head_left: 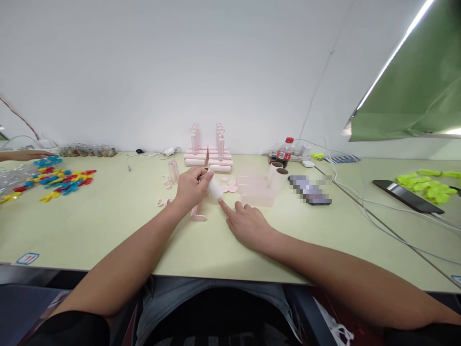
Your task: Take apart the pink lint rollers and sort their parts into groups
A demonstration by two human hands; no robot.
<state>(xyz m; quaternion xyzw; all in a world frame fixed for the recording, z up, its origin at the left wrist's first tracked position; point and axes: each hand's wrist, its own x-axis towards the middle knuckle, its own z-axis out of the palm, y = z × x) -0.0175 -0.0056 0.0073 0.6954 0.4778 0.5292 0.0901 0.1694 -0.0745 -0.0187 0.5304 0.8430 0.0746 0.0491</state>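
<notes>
Left hand (194,187): curled around white roll (215,188), roll tilted above counter (126,240) | Right hand (248,223): palm down, index finger extended to roll's lower end, grasping nothing | Both forearms: angled inward from counter's front edge

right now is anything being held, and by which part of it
The left hand holds a white cylindrical roll by its upper end, between thumb and fingers. The right hand only points an index finger at its lower end.

Black sleeves (82,329), blue jeans (187,288)
</notes>
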